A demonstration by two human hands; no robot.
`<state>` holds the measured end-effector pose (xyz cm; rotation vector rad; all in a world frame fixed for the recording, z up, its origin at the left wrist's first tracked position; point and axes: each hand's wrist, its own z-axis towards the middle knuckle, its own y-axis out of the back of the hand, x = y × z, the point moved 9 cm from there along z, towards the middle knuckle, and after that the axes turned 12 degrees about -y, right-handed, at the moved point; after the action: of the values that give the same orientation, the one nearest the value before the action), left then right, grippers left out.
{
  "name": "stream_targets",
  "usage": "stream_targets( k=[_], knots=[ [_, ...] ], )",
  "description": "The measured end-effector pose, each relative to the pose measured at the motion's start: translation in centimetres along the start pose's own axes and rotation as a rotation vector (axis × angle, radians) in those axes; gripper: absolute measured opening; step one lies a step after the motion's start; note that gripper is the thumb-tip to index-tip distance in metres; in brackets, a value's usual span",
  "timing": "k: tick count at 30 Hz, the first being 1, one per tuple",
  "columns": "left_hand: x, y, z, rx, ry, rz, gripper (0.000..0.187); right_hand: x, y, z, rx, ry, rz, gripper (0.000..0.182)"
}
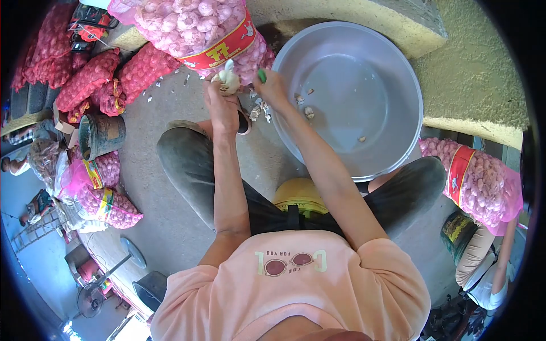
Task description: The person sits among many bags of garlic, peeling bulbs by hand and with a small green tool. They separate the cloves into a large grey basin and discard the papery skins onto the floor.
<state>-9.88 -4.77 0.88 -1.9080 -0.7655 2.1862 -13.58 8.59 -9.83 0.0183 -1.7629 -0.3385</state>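
My left hand (220,108) is closed around a whitish garlic bulb (226,83), its pale stem pointing up. Just to its right, my right hand (271,90) grips a small tool with a green handle (261,75); its working end cannot be made out. A large grey basin (392,62) stands right of both hands, with my right forearm crossing its near left rim. Inside lie several small garlic pieces (309,112). Beyond the hands rises a big pink mesh sack of garlic (187,23) with a red label band.
Peelings (260,109) litter the floor below my hands. I sit on a yellow stool (301,193), knees spread. Red mesh sacks (145,68) and a dark bucket (105,136) are at left. Another garlic sack (478,184) stands at right, near a seated person (483,267). A concrete ledge (364,17) runs behind the basin.
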Motion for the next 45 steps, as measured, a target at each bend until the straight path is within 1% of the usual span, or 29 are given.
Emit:
stream_targets(
  k=[1,2,4,5,7,8,10,11,13,14,16,17,19,20,22,23,25,29,31,32,34,35,37,40,44,45],
  knots=[
    [0.8,0.6,0.3,0.000,0.057,-0.048,0.031,-0.6,-0.7,-0.4,-0.018,0.069,-0.236,0.024],
    [1.4,1.1,0.3,0.001,0.055,-0.049,0.031,-1.7,-1.2,-0.9,-0.018,0.070,-0.235,0.024],
    [1.2,1.2,0.1,-0.037,0.054,-0.005,0.032,-4.4,-3.6,-2.2,0.192,-0.076,-0.503,0.020],
    [1.3,1.3,0.2,-0.038,0.052,-0.004,0.032,-4.8,-3.6,-2.5,0.194,-0.075,-0.502,0.020],
    [2.1,1.2,0.1,-0.025,0.076,-0.065,0.031,-5.0,-2.7,-3.1,0.236,-0.184,-0.386,0.019],
    [2.4,1.4,0.1,-0.027,0.078,-0.066,0.031,-4.5,-2.6,-3.2,0.237,-0.186,-0.388,0.019],
    [2.3,1.3,0.3,-0.058,0.054,-0.077,0.028,-2.5,-2.1,-3.0,0.215,-0.114,-0.205,0.025],
    [2.3,1.2,0.3,-0.057,0.053,-0.077,0.028,-1.8,-2.0,-3.1,0.215,-0.112,-0.205,0.025],
    [2.0,1.3,0.1,-0.078,0.030,-0.033,0.026,2.6,0.7,-3.8,0.058,-0.057,-0.051,0.031],
    [1.9,1.2,0.1,-0.079,0.031,-0.032,0.026,3.4,1.3,-4.0,0.059,-0.058,-0.051,0.031],
    [1.4,0.7,0.2,-0.048,0.010,-0.041,0.026,5.2,2.3,-4.4,0.159,-0.047,0.340,0.029],
    [1.3,0.6,0.2,-0.048,0.010,-0.041,0.026,6.2,2.9,-4.8,0.158,-0.047,0.340,0.029],
    [1.4,0.7,0.1,-0.064,0.014,-0.037,0.026,9.7,3.4,-6.5,0.245,0.127,0.268,0.033],
    [1.5,0.7,0.1,-0.063,0.015,-0.039,0.026,9.8,3.5,-6.7,0.243,0.126,0.267,0.033],
    [1.3,1.0,0.3,-0.071,-0.015,-0.050,0.027,11.9,3.5,-7.8,0.262,0.341,0.273,0.041],
    [1.4,1.1,0.2,-0.070,-0.015,-0.049,0.027,12.0,3.6,-7.9,0.262,0.341,0.274,0.041],
    [1.3,1.1,0.2,-0.058,-0.019,0.000,0.026,11.2,2.9,-7.5,0.309,0.209,0.159,0.044],
    [1.2,1.0,0.1,-0.056,-0.018,0.024,0.026,11.5,3.3,-7.4,0.263,0.241,0.152,0.044],
    [1.1,0.7,0.2,-0.033,-0.041,0.009,0.025,10.7,2.6,-7.0,0.352,0.131,0.055,0.045],
    [1.2,0.8,0.2,-0.034,-0.040,0.009,0.025,10.5,2.4,-6.9,0.353,0.129,0.055,0.045],
    [1.0,0.3,0.1,0.011,-0.050,0.039,0.025,10.8,3.0,-6.7,0.257,0.213,0.098,0.046],
    [1.0,0.3,0.1,0.011,-0.050,0.039,0.025,10.6,3.0,-6.6,0.257,0.212,0.099,0.046],
    [0.7,-0.1,0.1,0.026,-0.053,0.089,0.025,9.8,2.6,-6.3,0.322,0.115,0.062,0.044],
    [0.7,-0.1,0.1,0.031,-0.055,0.097,0.025,10.0,2.7,-6.3,0.313,0.153,0.099,0.043],
    [0.5,-0.3,0.1,0.033,-0.083,0.126,0.026,9.9,2.8,-6.4,0.313,0.134,0.128,0.042],
    [0.4,-0.3,0.1,0.036,-0.093,0.146,0.027,10.3,3.1,-6.4,0.259,0.193,0.146,0.041]
  ],
)
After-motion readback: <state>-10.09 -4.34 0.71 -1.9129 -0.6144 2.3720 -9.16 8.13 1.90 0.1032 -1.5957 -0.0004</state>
